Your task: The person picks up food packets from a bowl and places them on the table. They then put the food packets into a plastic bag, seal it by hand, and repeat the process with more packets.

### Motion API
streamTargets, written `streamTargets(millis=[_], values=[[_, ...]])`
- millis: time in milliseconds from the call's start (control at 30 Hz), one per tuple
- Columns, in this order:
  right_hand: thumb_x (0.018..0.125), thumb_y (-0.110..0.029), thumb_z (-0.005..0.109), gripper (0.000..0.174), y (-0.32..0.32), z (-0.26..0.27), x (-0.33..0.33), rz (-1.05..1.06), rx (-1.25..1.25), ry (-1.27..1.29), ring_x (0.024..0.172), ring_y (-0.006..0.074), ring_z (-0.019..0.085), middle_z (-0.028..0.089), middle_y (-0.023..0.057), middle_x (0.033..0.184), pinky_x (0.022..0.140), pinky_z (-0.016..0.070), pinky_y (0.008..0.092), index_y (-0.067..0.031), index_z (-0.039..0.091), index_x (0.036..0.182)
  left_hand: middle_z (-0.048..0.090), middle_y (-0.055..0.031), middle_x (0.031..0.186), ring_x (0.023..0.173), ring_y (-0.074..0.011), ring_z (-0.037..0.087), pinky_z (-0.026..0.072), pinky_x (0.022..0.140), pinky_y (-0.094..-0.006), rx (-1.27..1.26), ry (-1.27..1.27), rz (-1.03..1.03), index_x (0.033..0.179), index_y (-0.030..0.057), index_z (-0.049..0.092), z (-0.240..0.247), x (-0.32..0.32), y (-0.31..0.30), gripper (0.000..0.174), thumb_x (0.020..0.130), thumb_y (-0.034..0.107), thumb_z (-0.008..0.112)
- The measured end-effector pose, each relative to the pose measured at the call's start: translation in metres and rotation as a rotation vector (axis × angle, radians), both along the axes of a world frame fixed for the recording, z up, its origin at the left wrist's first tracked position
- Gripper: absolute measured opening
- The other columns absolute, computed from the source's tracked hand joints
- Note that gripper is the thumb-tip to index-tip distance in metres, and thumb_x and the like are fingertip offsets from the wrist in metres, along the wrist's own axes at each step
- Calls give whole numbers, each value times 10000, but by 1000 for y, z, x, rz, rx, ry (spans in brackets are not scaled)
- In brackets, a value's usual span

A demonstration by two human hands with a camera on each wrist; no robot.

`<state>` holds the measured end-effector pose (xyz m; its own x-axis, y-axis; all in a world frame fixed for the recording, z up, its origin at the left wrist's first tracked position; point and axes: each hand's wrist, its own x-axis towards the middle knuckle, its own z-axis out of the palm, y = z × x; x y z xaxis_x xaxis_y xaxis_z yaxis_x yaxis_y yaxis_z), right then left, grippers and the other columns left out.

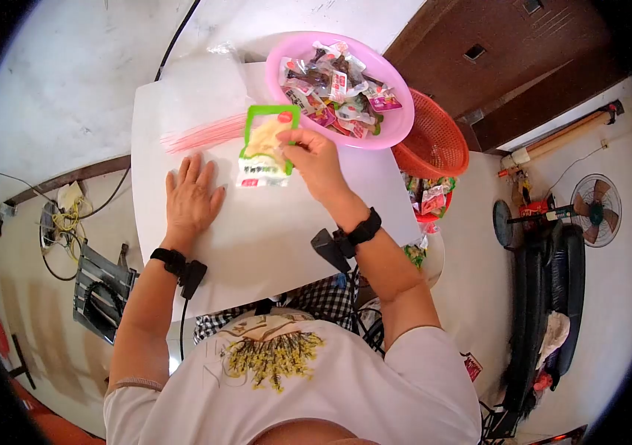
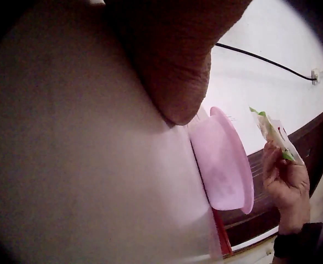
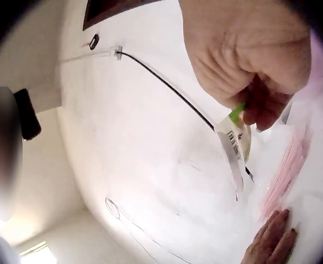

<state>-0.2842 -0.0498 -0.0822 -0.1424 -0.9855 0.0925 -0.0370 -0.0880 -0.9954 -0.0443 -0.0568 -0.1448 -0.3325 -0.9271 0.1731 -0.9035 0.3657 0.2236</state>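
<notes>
My right hand [image 1: 314, 161] pinches the right edge of a green-and-white snack packet [image 1: 262, 152] between thumb and fingers, holding it up over the white table [image 1: 256, 245]. In the left wrist view the same packet [image 2: 272, 135] is raised above the tabletop, seen nearly edge-on. Its back with a barcode shows in the right wrist view. My left hand [image 1: 192, 196] rests on the table with its fingers spread, holding nothing. Just beyond its fingertips lies a bundle of thin pink-red strips [image 1: 201, 135], beside a clear plastic bag [image 1: 208, 85].
A pink basin [image 1: 407, 122] full of wrapped snack packets stands at the table's back right. Behind it is a red-orange plastic basket [image 1: 442, 133], with more packets in a red container [image 1: 431, 208] lower down. A black cable [image 1: 175, 41] runs along the wall.
</notes>
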Motion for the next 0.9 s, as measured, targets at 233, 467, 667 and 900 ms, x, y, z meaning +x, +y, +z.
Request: streamTargets(millis=[233, 467, 667, 900], values=[[828, -3, 614, 235, -59, 36, -82, -255, -26, -347, 796, 155, 612, 631, 86, 966, 688, 542, 267, 18, 642, 1061, 334, -120, 1506, 1409, -293, 261, 195, 1116, -537, 13, 9, 12, 1343, 115, 498, -5, 2, -1, 542, 880, 389, 561], [859, -111, 621, 270, -99, 36, -166, -69, 46, -185, 806, 165, 603, 608, 73, 981, 691, 532, 284, 5, 600, 1102, 342, -124, 1501, 1400, -297, 276, 193, 1120, -534, 24, 16, 3, 1341, 106, 497, 1, 2, -1, 541, 878, 376, 562], [824, -206, 624, 224, -104, 16, -159, 43, 437, 418, 664, 158, 579, 590, 70, 766, 569, 483, 265, -30, 645, 961, 335, -127, 1504, 1401, -306, 278, 190, 1131, -531, 46, 22, 3, 1349, 99, 491, 1, 2, -1, 550, 867, 349, 577], [827, -189, 624, 135, -144, -16, -170, 300, 416, 755, 590, 156, 536, 558, 27, 695, 486, 432, 313, -55, 610, 840, 341, -140, 1500, 1404, -308, 274, 180, 1135, -529, 62, 29, -2, 1352, 81, 489, 6, 2, -2, 559, 873, 359, 569]])
